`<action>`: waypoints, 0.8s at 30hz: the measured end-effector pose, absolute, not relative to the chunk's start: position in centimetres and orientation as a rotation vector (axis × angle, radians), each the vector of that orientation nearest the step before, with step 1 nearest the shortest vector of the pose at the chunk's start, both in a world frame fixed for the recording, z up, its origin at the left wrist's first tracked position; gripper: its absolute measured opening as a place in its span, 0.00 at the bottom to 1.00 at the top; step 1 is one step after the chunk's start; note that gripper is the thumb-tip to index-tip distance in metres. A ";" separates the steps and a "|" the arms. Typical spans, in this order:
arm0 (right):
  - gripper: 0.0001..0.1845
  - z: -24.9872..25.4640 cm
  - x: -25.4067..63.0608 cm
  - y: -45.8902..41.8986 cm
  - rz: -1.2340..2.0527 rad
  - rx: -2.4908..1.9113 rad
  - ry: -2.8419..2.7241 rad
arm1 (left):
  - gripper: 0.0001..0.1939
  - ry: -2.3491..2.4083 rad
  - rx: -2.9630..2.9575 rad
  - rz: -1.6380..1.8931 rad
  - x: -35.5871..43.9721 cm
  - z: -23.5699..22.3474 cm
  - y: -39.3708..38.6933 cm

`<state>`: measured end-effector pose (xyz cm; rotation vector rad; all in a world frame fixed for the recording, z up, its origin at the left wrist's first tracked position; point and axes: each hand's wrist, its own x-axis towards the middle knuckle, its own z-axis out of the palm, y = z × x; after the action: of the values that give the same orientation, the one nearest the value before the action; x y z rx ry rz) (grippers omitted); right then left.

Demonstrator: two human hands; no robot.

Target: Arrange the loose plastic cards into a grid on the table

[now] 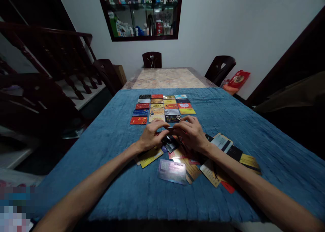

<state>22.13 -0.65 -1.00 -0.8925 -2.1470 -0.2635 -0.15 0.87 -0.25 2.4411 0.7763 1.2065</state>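
Spanning the gap between both hands, a thin card (pixel 171 128) is held above the near side of the counter (pixel 166 78), seen almost edge-on, its visible edge running left to right (which way its printed face points, I cannot tell). The left hand (pixel 153 132) has its fingers and thumb drawn nearly together at the card's left end; the right hand (pixel 191 130) pinches the other end, its fingers bent.

Just below lies a loose spread — a black card (pixel 170 143), slanted; a yellow card (pixel 151 157), tilted up to the right; and a silvery card (pixel 172 172) nearest the person, long axis roughly crosswise. The right hand and forearm hide part of the spread, where a striped pale card (pixel 222 143) slopes down to the right beside a gold card (pixel 250 162).

Beyond the hands, four columns of cards (pixel 157 106) lie with long sides crosswise — the right fingers partly cover a black VIP card (pixel 172 119). A blue cloth (pixel 101 177) lies beneath everything.
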 end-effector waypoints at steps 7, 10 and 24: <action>0.09 -1.3 21.3 -0.5 -0.324 -0.828 -2.148 | 0.05 0.812 2.436 1.178 0.3 -0.5 0.6; 0.08 -1.4 21.4 -0.5 -0.322 -0.841 -2.168 | 0.05 0.819 2.449 1.182 0.2 -0.6 0.7; 0.11 -2.4 23.2 -0.3 -0.303 -1.040 -2.272 | 0.15 0.909 2.479 1.169 -1.0 -1.6 1.8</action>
<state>23.25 -0.30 -2.39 -1.0402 -2.2723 -0.3028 -1.00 1.78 -1.65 2.4790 0.9088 1.1689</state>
